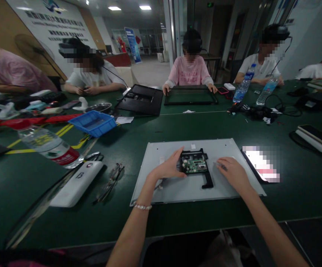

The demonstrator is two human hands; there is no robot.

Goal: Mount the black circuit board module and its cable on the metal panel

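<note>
A green circuit board (194, 166) sits in a black plastic bracket (208, 181) on a pale metal panel (155, 148), right in front of me. My left hand (168, 165) is at the bracket's left side, thumb and fingers spread apart around that edge; whether it presses on the bracket I cannot tell. To the right of the bracket, my right hand (234, 173) rests low over the panel with its fingers curled together. Something small and dark shows at those fingertips, too small to name. A cable partly shows beneath my left wrist.
A lit phone (261, 165) lies against the panel's right edge. Left are glasses (110, 181), a white power bank (79, 183), a water bottle (52, 144) and a blue tray (94, 124). Across the table, a person in pink holds a black frame (191, 103).
</note>
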